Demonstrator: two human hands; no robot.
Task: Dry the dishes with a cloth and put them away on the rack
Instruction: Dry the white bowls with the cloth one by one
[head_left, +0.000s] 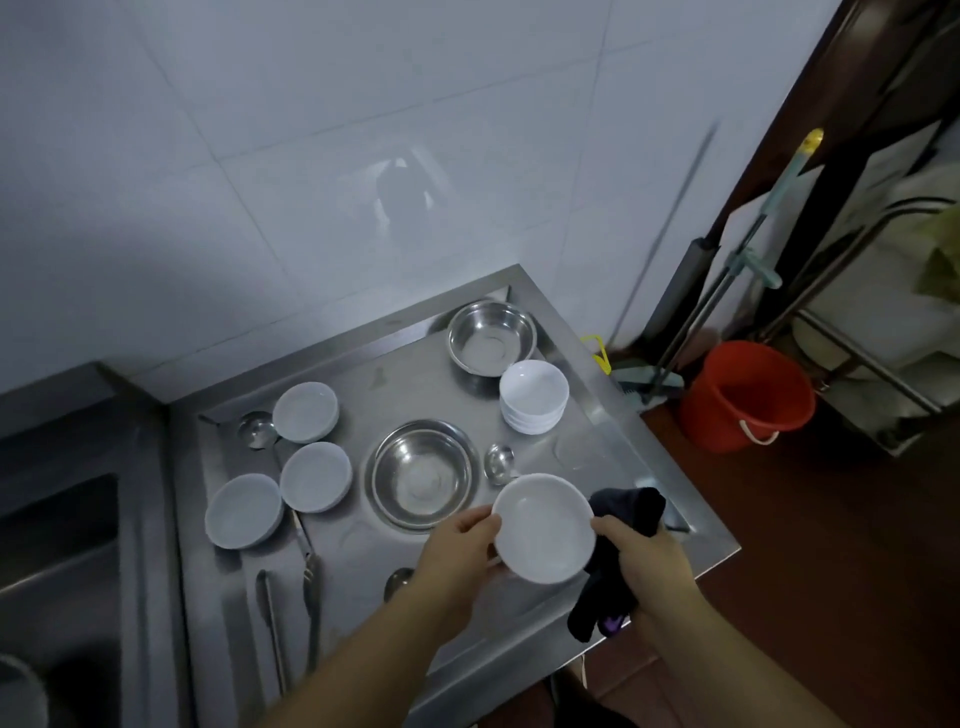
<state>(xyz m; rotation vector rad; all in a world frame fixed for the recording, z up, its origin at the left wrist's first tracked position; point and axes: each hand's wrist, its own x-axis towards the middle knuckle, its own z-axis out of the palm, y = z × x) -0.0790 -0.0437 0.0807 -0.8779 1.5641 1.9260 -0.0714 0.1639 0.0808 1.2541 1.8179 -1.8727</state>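
I hold a small white bowl (543, 527) above the steel counter (358, 395). My left hand (460, 548) grips its left rim. My right hand (647, 564) holds a dark cloth (621, 551) against the bowl's right side; the cloth hangs down under the hand. A stack of white bowls (534, 396) stands at the right rear. Three white bowls lie upside down on the left (305, 412), (316, 476), (244, 511). Two steel bowls sit on the counter, one in the middle (422, 475) and one at the back (491, 338).
Spoons (500, 462), a ladle (257, 428) and tongs (270, 613) lie on the counter. A sink (57, 561) is at the left. On the floor at the right stand a red bucket (745, 395), a mop (748, 260) and a metal rack (872, 364).
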